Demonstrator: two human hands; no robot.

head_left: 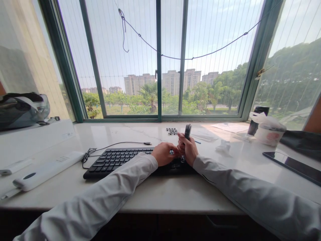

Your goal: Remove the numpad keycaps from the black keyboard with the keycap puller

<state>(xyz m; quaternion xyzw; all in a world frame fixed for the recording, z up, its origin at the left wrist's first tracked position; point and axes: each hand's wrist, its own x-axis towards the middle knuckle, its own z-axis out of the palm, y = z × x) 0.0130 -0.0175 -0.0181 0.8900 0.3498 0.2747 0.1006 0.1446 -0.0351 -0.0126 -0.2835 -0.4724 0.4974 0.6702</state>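
Marble sill [155,194] under wide window [160,57], left hand [164,154] flat on keyboard [117,160], right hand [188,149] clamped on keycap puller [187,131]

- The keyboard [117,159] is black, with pale legends on its keys.
- The desk [160,194] is off-white stone with faint grey veining.
- Both sleeves [120,187] are plain white.
- The small tool [187,131] in the right hand [188,149] is dark grey.
- The loose keycaps [172,131] are black.
- The remote-like device [47,170] is white with a dark oval spot.
- The phone [293,165] is glossy black.
- The window frame [158,67] is dark green.
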